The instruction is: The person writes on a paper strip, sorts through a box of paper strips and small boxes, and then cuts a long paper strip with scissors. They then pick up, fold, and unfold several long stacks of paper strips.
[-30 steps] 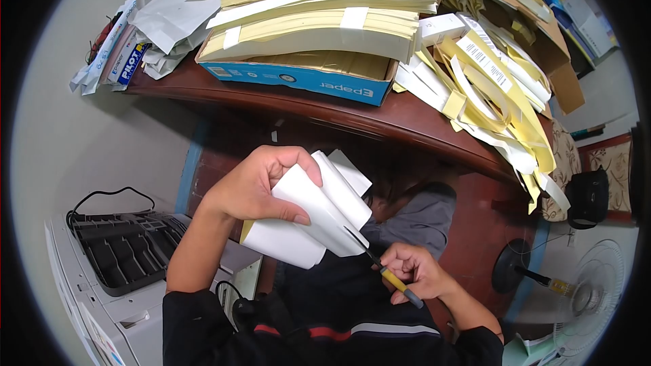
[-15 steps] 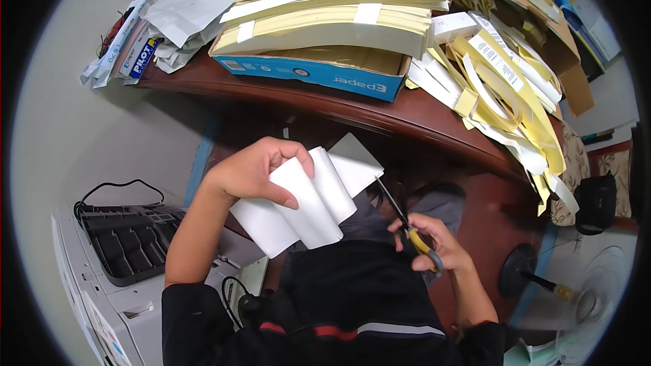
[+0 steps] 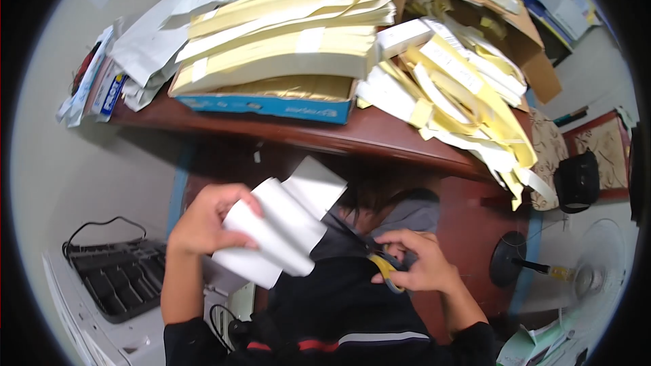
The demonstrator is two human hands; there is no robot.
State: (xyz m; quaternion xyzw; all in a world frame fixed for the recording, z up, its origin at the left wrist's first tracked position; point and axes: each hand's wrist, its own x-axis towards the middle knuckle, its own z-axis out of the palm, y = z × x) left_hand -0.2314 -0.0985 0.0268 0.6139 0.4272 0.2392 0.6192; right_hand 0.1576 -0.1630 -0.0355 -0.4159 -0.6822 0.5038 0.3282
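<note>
My left hand (image 3: 203, 220) grips a bent stack of white paper sheets (image 3: 285, 220) in front of my chest, thumb on top. My right hand (image 3: 413, 261) holds yellow-handled scissors (image 3: 369, 251) with its fingers through the handles. The dark blades point up and left, and their tips reach the right edge of the paper. Both hands are below the front edge of the brown wooden desk (image 3: 380, 132).
On the desk a blue paper box (image 3: 271, 105) carries banded bundles of yellow sheets (image 3: 285, 47), with loose yellow and white strips (image 3: 461, 95) spilling off the right. A printer (image 3: 115, 285) stands at lower left, a fan (image 3: 583, 278) at lower right.
The view has tilted and shifted. My right hand moved the scissors back in to the paper's right edge, and my left hand lowered the paper slightly.
</note>
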